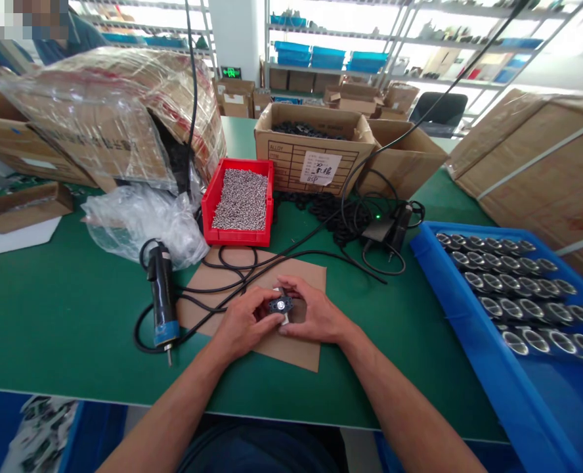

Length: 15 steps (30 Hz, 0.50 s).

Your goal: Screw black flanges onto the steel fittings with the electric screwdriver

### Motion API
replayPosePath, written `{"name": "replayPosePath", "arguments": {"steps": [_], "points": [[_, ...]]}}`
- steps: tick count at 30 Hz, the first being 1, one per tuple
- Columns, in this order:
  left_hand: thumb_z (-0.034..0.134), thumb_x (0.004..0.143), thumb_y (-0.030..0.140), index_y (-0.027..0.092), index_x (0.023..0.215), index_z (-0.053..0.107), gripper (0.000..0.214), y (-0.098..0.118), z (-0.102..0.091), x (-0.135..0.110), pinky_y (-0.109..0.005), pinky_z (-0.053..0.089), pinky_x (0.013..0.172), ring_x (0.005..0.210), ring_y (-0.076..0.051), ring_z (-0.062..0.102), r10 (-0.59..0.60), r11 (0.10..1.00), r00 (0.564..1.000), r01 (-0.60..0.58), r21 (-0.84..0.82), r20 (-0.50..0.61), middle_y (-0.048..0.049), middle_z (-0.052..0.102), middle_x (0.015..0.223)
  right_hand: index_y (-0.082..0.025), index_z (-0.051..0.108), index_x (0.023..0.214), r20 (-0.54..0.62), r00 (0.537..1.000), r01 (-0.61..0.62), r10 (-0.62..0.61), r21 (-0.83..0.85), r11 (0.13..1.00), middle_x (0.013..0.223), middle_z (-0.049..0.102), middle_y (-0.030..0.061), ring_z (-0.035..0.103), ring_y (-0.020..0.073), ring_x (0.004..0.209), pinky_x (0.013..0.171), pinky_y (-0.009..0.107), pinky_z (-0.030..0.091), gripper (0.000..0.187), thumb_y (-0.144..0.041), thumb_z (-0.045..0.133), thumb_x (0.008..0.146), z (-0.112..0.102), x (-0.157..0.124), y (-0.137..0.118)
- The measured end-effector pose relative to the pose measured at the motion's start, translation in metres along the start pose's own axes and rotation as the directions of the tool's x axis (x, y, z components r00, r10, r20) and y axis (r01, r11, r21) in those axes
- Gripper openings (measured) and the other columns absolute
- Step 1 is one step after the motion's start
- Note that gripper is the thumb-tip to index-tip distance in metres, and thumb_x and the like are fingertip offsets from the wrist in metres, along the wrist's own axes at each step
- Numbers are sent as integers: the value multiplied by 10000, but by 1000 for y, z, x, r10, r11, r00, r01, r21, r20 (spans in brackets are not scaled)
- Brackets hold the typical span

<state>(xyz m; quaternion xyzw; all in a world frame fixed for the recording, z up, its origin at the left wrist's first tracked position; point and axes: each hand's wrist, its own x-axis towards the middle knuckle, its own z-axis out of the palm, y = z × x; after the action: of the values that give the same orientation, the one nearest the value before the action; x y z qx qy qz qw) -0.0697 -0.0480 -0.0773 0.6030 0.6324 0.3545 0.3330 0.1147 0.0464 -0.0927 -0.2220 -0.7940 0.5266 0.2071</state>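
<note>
Both my hands meet over a brown cardboard sheet [296,351] on the green table [65,328]. My left hand [242,323] and my right hand [314,314] pinch a small metal part with a black ring piece [281,305] on top, fingers closed on it from each side. An electric screwdriver [162,295] lies to the left of my left hand, its black cable looping across the cardboard. Behind the cardboard stands a red bin of small screws [241,198].
A blue tray [473,341] with several rows of metal parts fills the right side. Cardboard boxes [316,148], a pile of black rings [331,210], a power adapter [387,226] and plastic wrap [138,220] crowd the back. A person sits at far left behind the boxes.
</note>
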Motion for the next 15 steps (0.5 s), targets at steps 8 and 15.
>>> {"name": "replayPosePath", "arguments": {"steps": [8, 15], "points": [[721, 788, 270, 212, 1069, 657, 294, -4, -3, 2, -263, 411, 656, 708, -130, 539, -9, 999, 1000, 10, -51, 13, 3, 629, 866, -200, 562, 1231, -139, 985, 64, -104, -268, 961, 1236, 627, 90, 576, 216, 1147, 971, 391, 495, 436, -324, 677, 829, -18, 47, -51], [784, 705, 263, 245, 1048, 709, 351, 4, -10, -5, -253, 445, 662, 738, -142, 587, -46, 995, 998, 41, -92, -52, -1, 665, 883, -210, 623, 1122, 41, 989, 97, -139, -900, 425, 1114, 680, 128, 543, 274, 1148, 991, 411, 382, 228, -257, 540, 915, -16, 186, -89]]}}
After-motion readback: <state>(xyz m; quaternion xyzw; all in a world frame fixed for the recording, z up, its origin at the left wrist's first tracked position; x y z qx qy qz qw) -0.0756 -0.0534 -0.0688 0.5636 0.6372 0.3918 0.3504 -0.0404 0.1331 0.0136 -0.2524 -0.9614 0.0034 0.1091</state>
